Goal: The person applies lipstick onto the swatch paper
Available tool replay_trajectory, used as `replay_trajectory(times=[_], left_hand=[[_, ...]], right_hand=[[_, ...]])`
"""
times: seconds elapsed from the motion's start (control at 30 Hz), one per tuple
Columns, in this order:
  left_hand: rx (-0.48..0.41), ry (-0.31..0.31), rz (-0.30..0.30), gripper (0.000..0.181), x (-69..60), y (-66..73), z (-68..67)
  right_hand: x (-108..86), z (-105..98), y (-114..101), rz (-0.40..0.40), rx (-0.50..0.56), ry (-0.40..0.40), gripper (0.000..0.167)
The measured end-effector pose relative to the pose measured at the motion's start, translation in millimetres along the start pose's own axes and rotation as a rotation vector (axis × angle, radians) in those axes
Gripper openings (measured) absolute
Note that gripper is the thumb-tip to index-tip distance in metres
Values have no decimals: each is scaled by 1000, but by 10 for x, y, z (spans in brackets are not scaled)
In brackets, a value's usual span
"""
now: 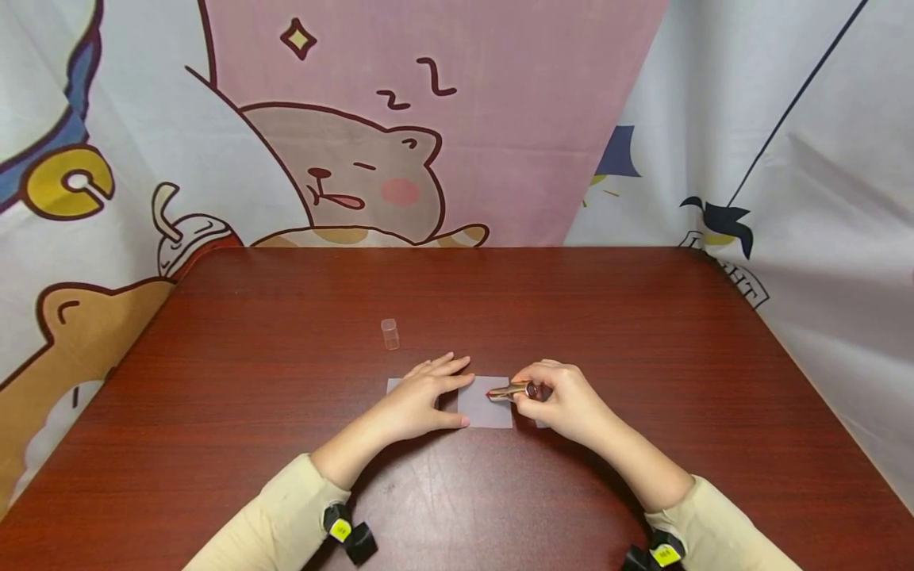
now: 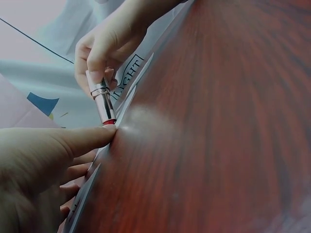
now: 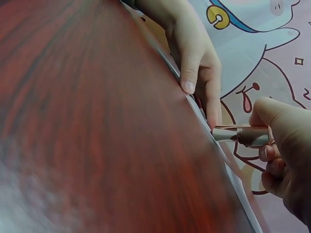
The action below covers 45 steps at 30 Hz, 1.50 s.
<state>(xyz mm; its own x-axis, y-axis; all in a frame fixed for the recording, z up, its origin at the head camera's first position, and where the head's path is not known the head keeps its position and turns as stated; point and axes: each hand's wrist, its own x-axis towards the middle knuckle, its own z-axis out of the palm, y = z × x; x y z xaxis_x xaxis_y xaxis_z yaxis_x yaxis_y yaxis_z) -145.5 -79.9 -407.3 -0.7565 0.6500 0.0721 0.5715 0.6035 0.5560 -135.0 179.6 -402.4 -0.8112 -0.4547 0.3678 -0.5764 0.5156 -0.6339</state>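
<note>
My right hand (image 1: 562, 400) pinches a lipstick (image 1: 511, 391) in a shiny metallic tube, its red tip pointing left. The tip is at the middle of a small white paper (image 1: 485, 412) on the table; whether it touches the sheet I cannot tell. With fingers spread and fairly straight, my left hand (image 1: 424, 400) rests at the paper's left side, thumb on its near left corner. In the left wrist view, the red tip of the lipstick (image 2: 103, 104) shows just beyond the left thumb. Seen from the right wrist, the tip is hidden behind the tube (image 3: 250, 136).
A clear cap (image 1: 389, 334) stands or lies beyond my left hand. Another white sheet (image 1: 392, 385) peeks out beneath the left hand, and a bit of a third (image 1: 540, 423) shows under the right. The brown wooden table (image 1: 457, 293) ends at a printed cloth (image 1: 535, 119).
</note>
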Motion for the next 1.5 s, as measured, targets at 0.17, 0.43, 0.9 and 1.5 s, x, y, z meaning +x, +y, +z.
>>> replay_trajectory(times=[0.17, 0.43, 0.9, 1.5], left_hand=[[6, -3, -2, 61, -3, 10, -7], [7, -9, -3, 61, -2, 6, -1], [3, -5, 1, 61, -11, 10, -9], [-3, -4, 5, 61, -8, 7, -7]], right_hand=[[-1, -33, 1, 32, -3, -15, 16], [8, -83, -19, 47, -1, -46, 14], [-42, -130, -24, 85, 49, -99, 16], [-142, -157, 80, 150, 118, -65, 17]])
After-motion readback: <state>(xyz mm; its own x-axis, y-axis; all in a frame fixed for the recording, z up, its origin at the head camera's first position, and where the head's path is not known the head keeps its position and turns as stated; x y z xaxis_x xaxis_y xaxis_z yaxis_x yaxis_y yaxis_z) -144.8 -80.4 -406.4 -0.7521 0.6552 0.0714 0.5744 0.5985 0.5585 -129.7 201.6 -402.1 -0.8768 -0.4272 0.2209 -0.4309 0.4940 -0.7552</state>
